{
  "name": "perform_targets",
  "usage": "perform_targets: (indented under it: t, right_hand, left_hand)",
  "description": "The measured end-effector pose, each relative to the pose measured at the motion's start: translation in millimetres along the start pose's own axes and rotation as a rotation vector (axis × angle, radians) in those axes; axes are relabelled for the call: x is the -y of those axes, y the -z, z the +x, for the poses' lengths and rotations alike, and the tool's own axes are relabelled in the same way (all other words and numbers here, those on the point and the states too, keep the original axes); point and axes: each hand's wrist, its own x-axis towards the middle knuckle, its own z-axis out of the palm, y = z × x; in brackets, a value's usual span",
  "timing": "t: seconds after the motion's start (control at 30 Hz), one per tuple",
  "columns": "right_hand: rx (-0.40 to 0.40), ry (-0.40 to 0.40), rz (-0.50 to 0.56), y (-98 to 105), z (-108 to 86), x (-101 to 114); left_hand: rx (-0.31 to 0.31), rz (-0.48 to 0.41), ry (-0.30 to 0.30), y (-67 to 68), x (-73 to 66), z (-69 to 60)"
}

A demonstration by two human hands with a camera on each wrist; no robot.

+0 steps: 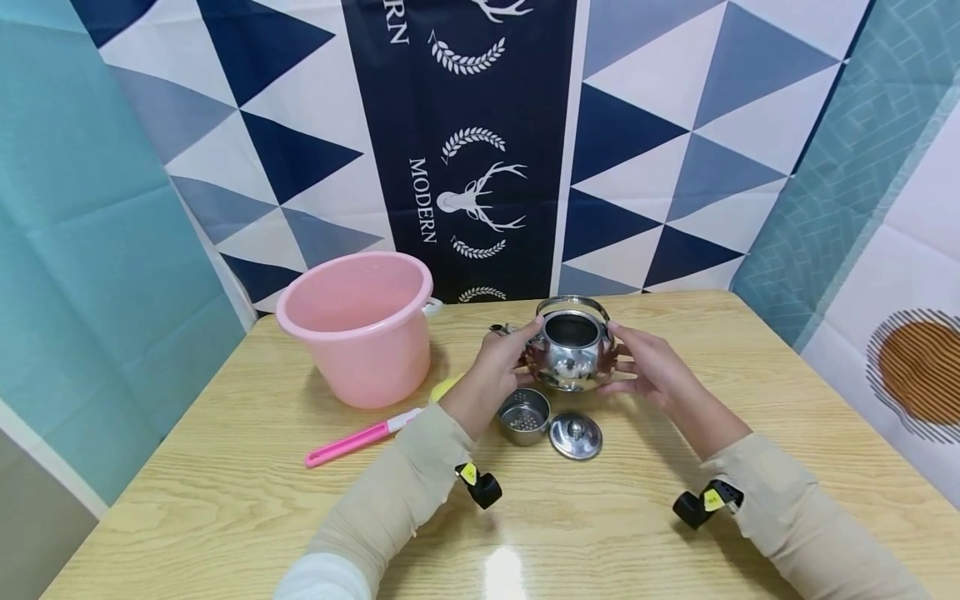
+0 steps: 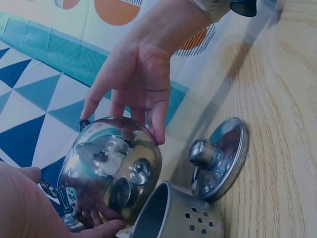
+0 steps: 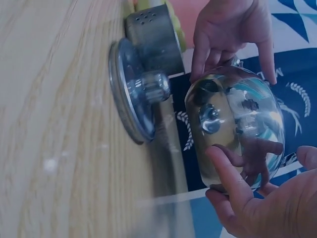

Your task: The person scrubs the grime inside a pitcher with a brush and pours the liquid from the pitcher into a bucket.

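Note:
A shiny steel teapot [image 1: 568, 360] with its top uncovered is held between both hands at the back of the table. My left hand [image 1: 501, 360] grips its left side near the spout, thumb by the rim. On the opposite side, my right hand [image 1: 651, 362] holds the round body with thumb and fingers spread around it. In the right wrist view the teapot [image 3: 237, 124] appears raised off the tabletop. Just in front lie a perforated steel strainer cup [image 1: 523, 417] and, touching or close to it, the knobbed lid [image 1: 576, 436].
A pink bucket [image 1: 360, 333] stands at the back left. Before it lies a pink-handled brush [image 1: 352, 443], its far end hidden behind the left arm. Something yellow [image 1: 444, 387] shows partly beside that arm. A patterned cloth [image 1: 480, 125] hangs behind the wooden table [image 1: 600, 533].

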Motion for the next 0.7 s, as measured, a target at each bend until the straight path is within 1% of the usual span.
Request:
perform_targets:
  t: [0.1, 0.27, 0.47, 0.6, 0.7]
  right_hand:
    - [0.019, 0.015, -0.005, -1.7, -2.9, 2.4]
    - [0.04, 0.04, -0.049, -5.0, -8.5, 6.9]
    - [0.065, 0.049, -0.077, -11.8, -14.5, 14.9]
    - [0.084, 0.055, -0.093, -17.8, -19.2, 21.1]
    - [0.106, 0.069, -0.102, -23.2, -21.6, 26.3]
  left_hand:
    - [0.009, 0.011, -0.006, 2.4, -2.6, -3.8]
    - [0.047, 0.007, -0.007, 6.4, -8.2, -11.3]
    - [0.038, -0.017, -0.012, 11.8, -16.4, -20.7]
    - [0.037, 0.005, -0.02, 16.2, -22.6, -27.5]
    - [0.029, 0.034, -0.038, 21.0, -28.2, -33.5]
